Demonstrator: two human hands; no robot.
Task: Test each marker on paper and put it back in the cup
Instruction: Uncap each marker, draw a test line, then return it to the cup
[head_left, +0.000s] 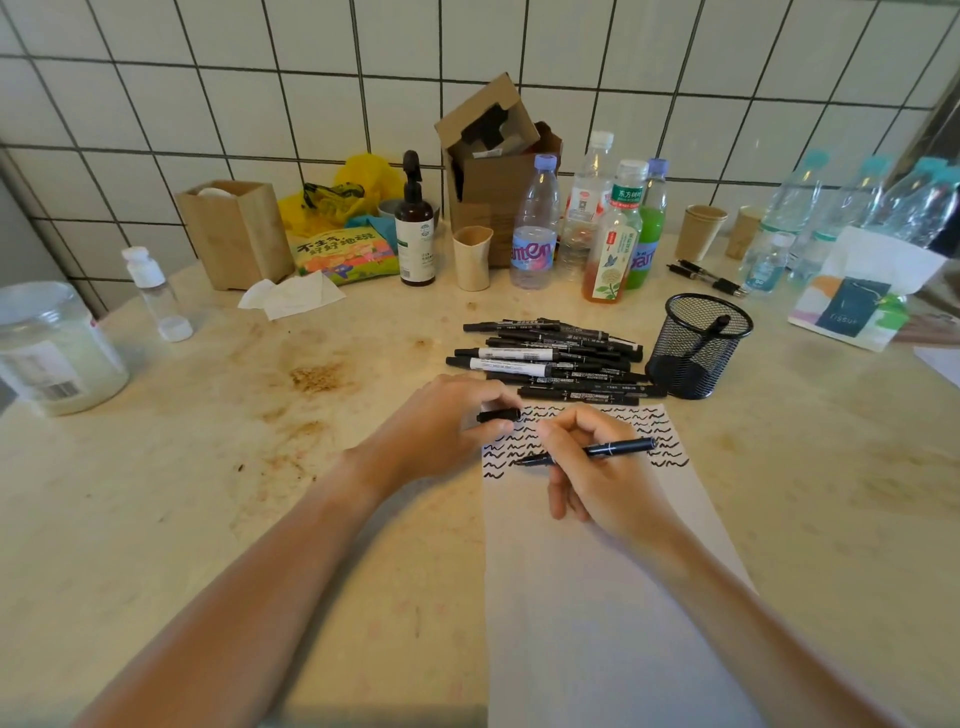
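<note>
Nearest, one sheet of paper (597, 597) lies on the tabletop (208, 519), its far end covered in black squiggles. The right hand (597, 478) grips one uncapped marker (618, 448), tip on the paper; the left hand (441, 431) pinches its cap (497, 414). Beyond lies a pile of roughly a dozen markers (556, 361). To their right stands one mesh cup (696, 345) holding one marker.

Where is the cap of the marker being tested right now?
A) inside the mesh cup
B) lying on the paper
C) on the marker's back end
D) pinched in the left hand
D: the left hand pinches the black cap above the paper, while the right hand writes with the uncapped marker.
</note>
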